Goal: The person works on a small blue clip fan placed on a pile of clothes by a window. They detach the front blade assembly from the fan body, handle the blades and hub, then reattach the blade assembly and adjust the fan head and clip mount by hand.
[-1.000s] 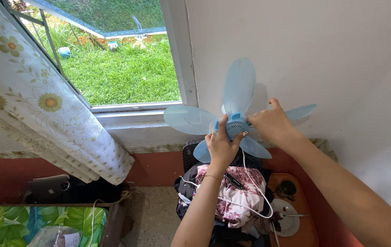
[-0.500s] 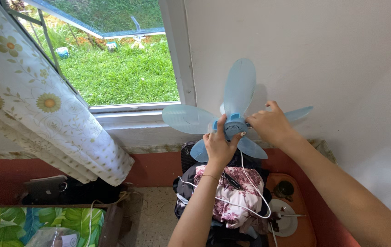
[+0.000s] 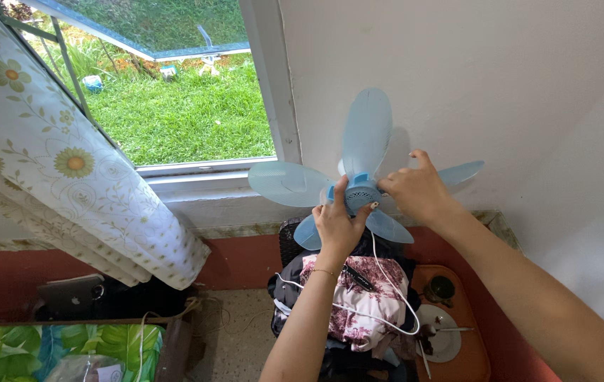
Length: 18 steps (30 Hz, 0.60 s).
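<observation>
The person held a small pale-blue fan (image 3: 362,191) up near the white wall (image 3: 514,85), just right of the window frame (image 3: 274,106). The left hand (image 3: 339,225) was wrapped around the hub from below, thumb up along its side — a closed grip on the fan's middle. The right hand (image 3: 415,191) was at the hub's right side, fingertips pinched against it, its fingers lying in front of one blade; it looked closed on the hub, though I could not see what exactly the fingertips had hold of.

A white cord (image 3: 387,283) trailed down from the fan over a heap of flowered cloth (image 3: 358,304) piled on a dark chair or basket below. Beside that sat an orange tray (image 3: 461,339) with a dark cup (image 3: 441,288) and a white plate (image 3: 440,339).

What worried me was the blades — thin, translucent plastic spread wide, one close to the wall. A twist of the hub with a blade caught by the fingers or against the wall could, I judged, bend or crack it. The slack cord might also snag in the cloth, and a dropped fan would land among the crockery.
</observation>
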Motion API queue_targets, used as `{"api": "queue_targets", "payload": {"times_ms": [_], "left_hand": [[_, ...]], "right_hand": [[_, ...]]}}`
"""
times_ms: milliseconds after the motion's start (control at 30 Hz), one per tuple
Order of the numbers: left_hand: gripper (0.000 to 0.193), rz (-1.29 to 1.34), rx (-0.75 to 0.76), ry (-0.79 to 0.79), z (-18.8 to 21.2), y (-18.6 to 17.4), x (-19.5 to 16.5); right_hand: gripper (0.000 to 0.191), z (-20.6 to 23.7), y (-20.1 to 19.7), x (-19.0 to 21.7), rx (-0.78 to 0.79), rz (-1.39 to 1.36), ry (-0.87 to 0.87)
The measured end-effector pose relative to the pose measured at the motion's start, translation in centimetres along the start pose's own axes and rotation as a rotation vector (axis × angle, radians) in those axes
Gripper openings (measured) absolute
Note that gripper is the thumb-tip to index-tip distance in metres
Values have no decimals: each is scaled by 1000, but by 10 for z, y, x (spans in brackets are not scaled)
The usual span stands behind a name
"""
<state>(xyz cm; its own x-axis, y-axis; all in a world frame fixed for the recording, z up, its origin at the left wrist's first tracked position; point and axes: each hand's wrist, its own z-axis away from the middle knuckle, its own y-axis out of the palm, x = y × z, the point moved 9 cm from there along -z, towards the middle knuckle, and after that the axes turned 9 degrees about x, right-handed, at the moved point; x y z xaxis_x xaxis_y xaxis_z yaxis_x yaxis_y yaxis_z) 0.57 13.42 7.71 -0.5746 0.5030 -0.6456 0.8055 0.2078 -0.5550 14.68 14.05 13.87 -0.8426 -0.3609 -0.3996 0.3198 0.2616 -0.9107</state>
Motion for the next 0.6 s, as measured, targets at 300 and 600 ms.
{"api": "queue_targets", "payload": {"times_ms": [300,600], "left_hand": [[75,6,-21,32,1,-1,-2],[74,-4,-24,41,1,-7,-7]], "right_hand": [[22,-3,3,2,87,12,-1],[16,-2,2,-5,143,-102,20]]}}
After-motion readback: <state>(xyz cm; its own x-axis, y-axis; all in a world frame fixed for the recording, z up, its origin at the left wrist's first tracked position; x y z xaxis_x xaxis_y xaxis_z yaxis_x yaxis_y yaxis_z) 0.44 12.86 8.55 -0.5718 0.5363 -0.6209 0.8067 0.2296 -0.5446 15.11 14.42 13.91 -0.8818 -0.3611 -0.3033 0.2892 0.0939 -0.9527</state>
